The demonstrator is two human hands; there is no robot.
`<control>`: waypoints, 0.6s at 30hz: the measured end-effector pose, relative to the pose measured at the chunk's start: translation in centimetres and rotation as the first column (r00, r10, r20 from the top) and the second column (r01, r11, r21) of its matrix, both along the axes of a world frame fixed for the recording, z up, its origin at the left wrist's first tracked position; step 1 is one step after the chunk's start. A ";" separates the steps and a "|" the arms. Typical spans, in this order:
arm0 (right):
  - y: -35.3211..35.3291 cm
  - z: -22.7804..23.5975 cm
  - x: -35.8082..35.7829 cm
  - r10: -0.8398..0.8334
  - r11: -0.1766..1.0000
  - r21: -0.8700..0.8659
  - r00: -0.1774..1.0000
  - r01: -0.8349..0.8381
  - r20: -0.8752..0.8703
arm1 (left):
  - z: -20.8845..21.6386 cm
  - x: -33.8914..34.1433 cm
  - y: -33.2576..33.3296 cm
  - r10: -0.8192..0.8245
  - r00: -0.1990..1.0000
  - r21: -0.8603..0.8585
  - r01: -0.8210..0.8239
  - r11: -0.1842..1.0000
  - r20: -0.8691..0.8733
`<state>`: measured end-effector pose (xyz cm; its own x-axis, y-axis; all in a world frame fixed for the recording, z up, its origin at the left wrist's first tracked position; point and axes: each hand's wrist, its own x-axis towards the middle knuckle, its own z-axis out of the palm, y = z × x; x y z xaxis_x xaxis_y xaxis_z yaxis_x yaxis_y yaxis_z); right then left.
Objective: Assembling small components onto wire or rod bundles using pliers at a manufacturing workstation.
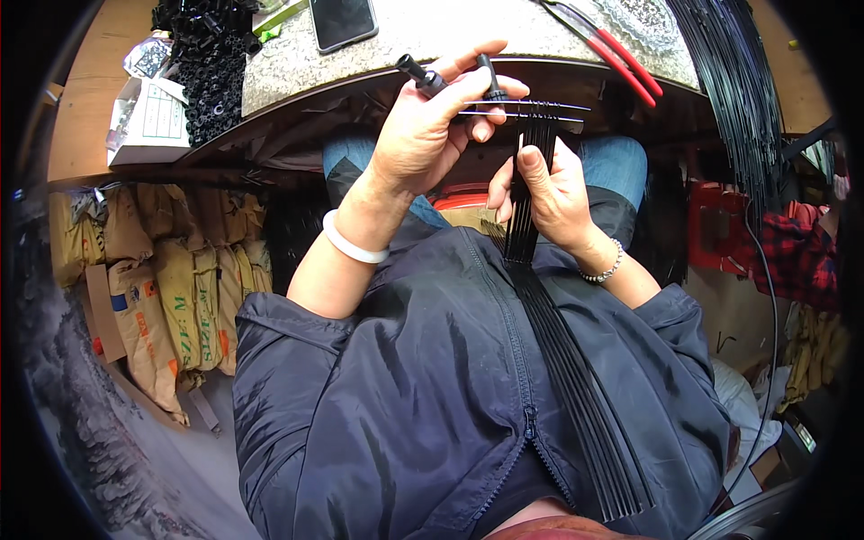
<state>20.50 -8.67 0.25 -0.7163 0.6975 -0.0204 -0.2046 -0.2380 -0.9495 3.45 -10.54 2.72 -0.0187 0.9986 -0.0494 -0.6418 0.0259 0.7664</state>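
My left hand (418, 126) is closed around small black plastic fittings: a stubby tubular fitting (425, 77) juts out near its thumb, and a narrower black stem (491, 77) stands between the fingers. Two thin metal rods (569, 108) run from these fingers across the upper ends of a flat bundle of thin black strips (576, 355). Just below the rods, my right hand (560, 193) pinches that bundle, thumb in front. The strips hang over my dark jacket toward the lower edge. How the rods join the strips is too fine to make out.
On the table lie a phone (344, 22), red-handled pliers (621, 63) and a pile of black plastic parts (211, 72). A white box (150, 121) sits at left. Long black strips (738, 99) drape over the right edge. Yellowish sacks (148, 324) stand at left.
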 end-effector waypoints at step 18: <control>0.4 -0.3 -0.2 0.007 1.000 -0.021 1.000 -0.007 -0.011 | -0.9 -0.1 0.4 -0.023 0.999 0.016 0.023 1.000 0.033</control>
<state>20.28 -8.22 -0.06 -0.7214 0.6920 -0.0267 -0.2135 -0.2589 -0.9420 3.33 -10.16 1.82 0.0057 0.9994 -0.0343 -0.6664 0.0294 0.7450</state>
